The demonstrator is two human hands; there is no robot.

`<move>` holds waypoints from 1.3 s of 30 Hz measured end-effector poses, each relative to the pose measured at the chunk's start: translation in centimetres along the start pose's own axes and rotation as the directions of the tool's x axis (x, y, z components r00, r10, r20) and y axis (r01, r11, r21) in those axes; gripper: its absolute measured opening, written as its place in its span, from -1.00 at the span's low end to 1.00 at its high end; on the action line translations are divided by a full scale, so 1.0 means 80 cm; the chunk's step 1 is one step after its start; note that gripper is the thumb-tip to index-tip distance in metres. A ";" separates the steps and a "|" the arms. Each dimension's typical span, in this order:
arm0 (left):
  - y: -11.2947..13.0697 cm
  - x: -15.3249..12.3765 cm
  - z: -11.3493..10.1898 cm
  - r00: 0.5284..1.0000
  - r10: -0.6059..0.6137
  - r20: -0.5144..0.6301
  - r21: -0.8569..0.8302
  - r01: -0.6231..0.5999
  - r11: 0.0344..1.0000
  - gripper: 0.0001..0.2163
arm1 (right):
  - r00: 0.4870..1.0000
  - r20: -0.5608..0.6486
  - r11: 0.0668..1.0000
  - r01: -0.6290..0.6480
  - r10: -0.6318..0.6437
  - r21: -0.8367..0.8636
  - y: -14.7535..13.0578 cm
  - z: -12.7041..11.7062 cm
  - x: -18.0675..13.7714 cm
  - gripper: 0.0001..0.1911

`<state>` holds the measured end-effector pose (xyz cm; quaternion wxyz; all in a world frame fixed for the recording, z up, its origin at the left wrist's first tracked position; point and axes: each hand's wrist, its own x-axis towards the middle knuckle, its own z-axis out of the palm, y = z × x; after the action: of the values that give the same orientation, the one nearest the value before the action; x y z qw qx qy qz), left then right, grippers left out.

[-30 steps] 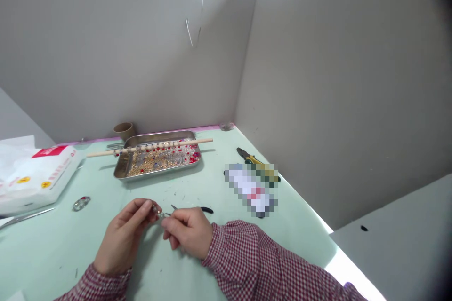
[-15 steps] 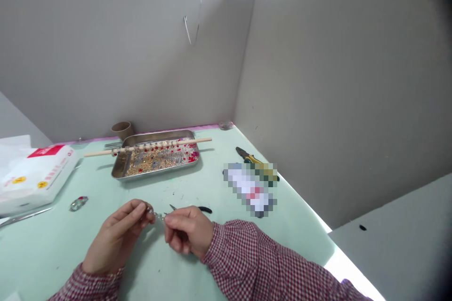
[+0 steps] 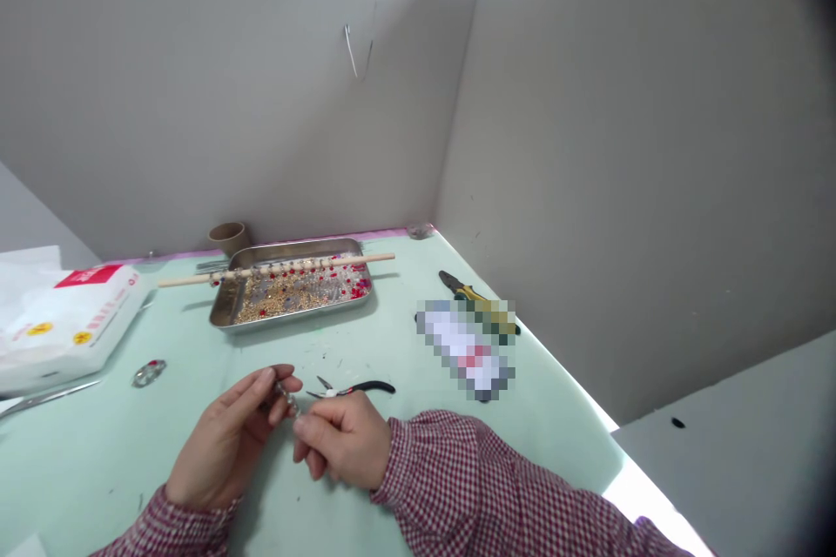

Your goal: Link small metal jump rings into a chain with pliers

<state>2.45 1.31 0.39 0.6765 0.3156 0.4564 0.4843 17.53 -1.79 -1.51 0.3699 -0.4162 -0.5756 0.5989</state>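
Observation:
A short string of clear beads (image 3: 288, 399) runs between my two hands above the pale green table. One end is pinched by my left hand (image 3: 225, 433), thumb against fingers. My right hand (image 3: 346, 438) grips the other end between thumb and bent forefinger. Just beyond the right hand lie small pliers (image 3: 366, 387) with black handles, jaws apart, partly covered by that hand. Further left on the table rests a small clear piece with a red spot (image 3: 150, 372); its kind is unclear.
A metal tray (image 3: 225, 329) holds gold, clear and red beads. Across it lies a wooden stick (image 3: 385, 258) carrying several beaded pieces. Around stand a brown cup (image 3: 228, 237), yellow-handled pliers (image 3: 457, 283), a blurred-out flat object (image 3: 461, 348), a tissue pack (image 3: 104, 322) and tweezers (image 3: 58, 396).
My right hand has moved slightly down and left, uncovering more of the small pliers. The bead string now slants more steeply between my hands. My left-hand fingers have shifted.

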 end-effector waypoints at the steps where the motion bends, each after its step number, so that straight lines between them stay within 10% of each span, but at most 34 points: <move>1: 0.000 0.000 0.001 1.000 -0.002 0.004 -0.013 0.002 1.000 -0.73 | 1.000 -0.005 1.000 0.017 -0.017 -0.014 0.000 0.000 0.000 -0.60; 39: 0.000 -0.017 0.019 0.993 -0.034 0.116 -0.053 0.041 0.998 -0.81 | 0.995 0.083 0.997 0.066 -0.063 -0.043 0.002 -0.006 0.001 -0.75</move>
<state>3.65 0.09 1.40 0.7190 0.3154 0.4091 0.4650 17.93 -1.56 -1.63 0.3555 -0.3809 -0.6169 0.5899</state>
